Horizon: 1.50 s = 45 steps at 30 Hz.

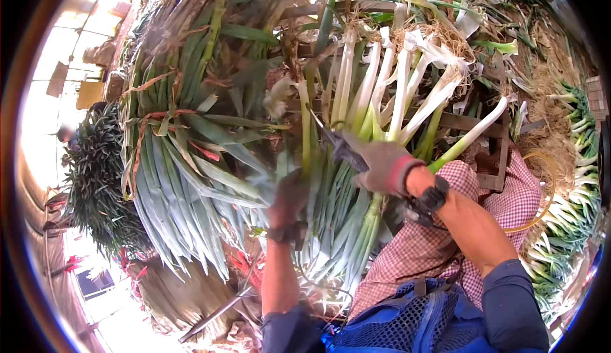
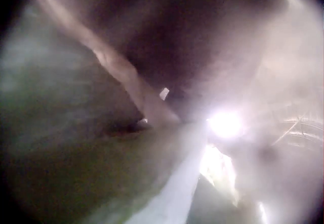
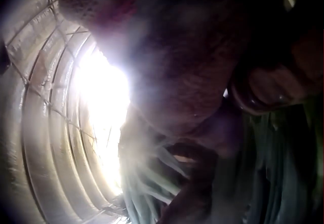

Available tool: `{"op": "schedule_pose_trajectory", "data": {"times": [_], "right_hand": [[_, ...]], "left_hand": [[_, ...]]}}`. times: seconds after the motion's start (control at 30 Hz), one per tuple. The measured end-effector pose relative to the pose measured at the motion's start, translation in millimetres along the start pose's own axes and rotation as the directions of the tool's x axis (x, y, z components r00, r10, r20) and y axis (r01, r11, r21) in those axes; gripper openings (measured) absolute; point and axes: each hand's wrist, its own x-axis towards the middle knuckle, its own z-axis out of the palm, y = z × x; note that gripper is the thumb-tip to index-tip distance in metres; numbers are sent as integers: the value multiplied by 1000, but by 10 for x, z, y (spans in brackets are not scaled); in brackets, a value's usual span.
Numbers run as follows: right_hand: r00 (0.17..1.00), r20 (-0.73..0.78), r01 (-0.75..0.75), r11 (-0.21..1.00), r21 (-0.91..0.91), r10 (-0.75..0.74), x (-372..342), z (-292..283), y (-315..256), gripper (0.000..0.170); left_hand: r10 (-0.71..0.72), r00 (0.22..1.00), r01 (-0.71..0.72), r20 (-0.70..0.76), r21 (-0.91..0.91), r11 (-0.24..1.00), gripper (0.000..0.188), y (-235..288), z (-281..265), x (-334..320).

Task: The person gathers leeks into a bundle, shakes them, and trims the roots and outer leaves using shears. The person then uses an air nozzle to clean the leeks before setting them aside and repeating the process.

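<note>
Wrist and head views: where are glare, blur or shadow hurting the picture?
Head view: black rounded edges, washed-out light at left, left hand hazy, right hand clearer. Left wrist: mostly blurred, glare right of centre. Right wrist: blown-out light left of centre, the right hand in deep shadow.

Left: tied leek bundle (image 1: 191, 136) blocks. Far: white leek stalks (image 1: 400, 92) obstruct. Right: checked trousers (image 1: 509, 200) block. Free gap between left forearm (image 1: 280, 283) and right forearm (image 1: 474, 232).

Dark tool (image 1: 345, 151), slanted over white-stemmed green leeks (image 1: 402, 92), fanned, partly overlapping.
</note>
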Motion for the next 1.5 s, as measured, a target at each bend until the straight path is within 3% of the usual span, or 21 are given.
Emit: {"op": "schedule_pose_trajectory", "data": {"times": [0.07, 0.13, 0.27, 0.37, 0.5, 0.57, 0.6, 0.67, 0.7, 0.73, 0.8, 0.9, 0.97, 1.03, 1.07, 1.13, 1.2, 1.3, 1.37, 1.43, 1.5], "right_hand": [[996, -1, -94, 995, 18, 94, 188, -104, -44, 100], [997, -56, -57, 998, 30, 58, 289, -196, -75, 99], [989, -29, -138, 986, 97, 142, 497, -374, -147, 96], [984, -171, -40, 997, 65, 50, 657, -334, -91, 94], [982, -174, -62, 996, 63, 72, 675, -366, -68, 94], [977, -202, -28, 981, 192, 67, 572, -349, -63, 95], [977, -201, -32, 980, 196, 72, 560, -313, -31, 95], [989, -137, -62, 998, 7, 63, 595, -302, 19, 94], [974, -228, 18, 999, 45, -8, 535, -247, 59, 96], [974, -226, 22, 999, 43, -12, 494, -196, 97, 96], [993, -74, -78, 983, 166, 91, 248, -266, 28, 98], [994, 22, -106, 992, 61, 105, 15, -120, 101, 99], [989, 118, -103, 992, 73, 94, -307, -109, 76, 104], [997, 74, 33, 999, -10, -32, -472, 100, 265, 109], [997, 38, 74, 997, -28, -72, -535, 159, 341, 111], [999, -34, 8, 1000, 1, -8, -655, 153, 457, 112], [993, -105, -49, 998, 35, 52, -747, 145, 493, 114], [995, 96, 8, 998, 67, -15, -923, 156, 410, 119], [996, 75, 45, 998, 34, -48, -958, 245, 403, 118], [985, 109, 129, 991, 30, -132, -1001, 364, 409, 111], [986, 120, 115, 993, 29, -118, -1041, 395, 399, 110]], "left_hand": [[-17, 1000, 13, 24, 143, 990, 35, -59, -9, -45], [87, 996, -85, 18, -90, 992, 37, -182, 48, -79], [76, 996, -68, 49, -141, 988, 47, 45, 93, -280], [105, 992, -95, 76, -126, 987, 56, -63, 77, -294], [165, 985, -162, 55, -54, 985, 62, -134, 73, -351], [130, 991, -131, 38, 26, 991, 63, -136, 95, -398], [127, 991, -129, 43, 27, 991, 63, -102, 109, -456], [70, 997, -72, 19, 84, 994, 50, 30, 121, -496], [72, 997, -73, 14, 82, 994, 50, 19, 126, -492], [120, 993, -121, 8, 25, 992, 49, -1, 137, -494], [174, 985, -174, 6, -31, 984, 48, 31, 133, -525], [126, 991, -115, -35, 224, 968, 41, 152, -35, -597], [131, 981, -105, -140, 177, 979, 36, 194, -125, -708], [148, 976, -120, -158, 175, 977, 36, 280, -293, -825], [92, 980, -52, -177, 217, 975, 35, 445, -364, -940], [39, 980, 13, -197, 257, 966, 35, 544, -443, -1055], [149, 960, -119, -237, 136, 984, 33, 598, -477, -1163], [147, 954, -118, -262, 122, 985, 33, 686, -438, -1260], [139, 951, -113, -277, 110, 988, 34, 732, -337, -1213], [308, 894, -217, -324, 288, 933, 35, 756, -162, -1009], [362, 884, -242, -297, 372, 896, 37, 438, -116, -560]]}}
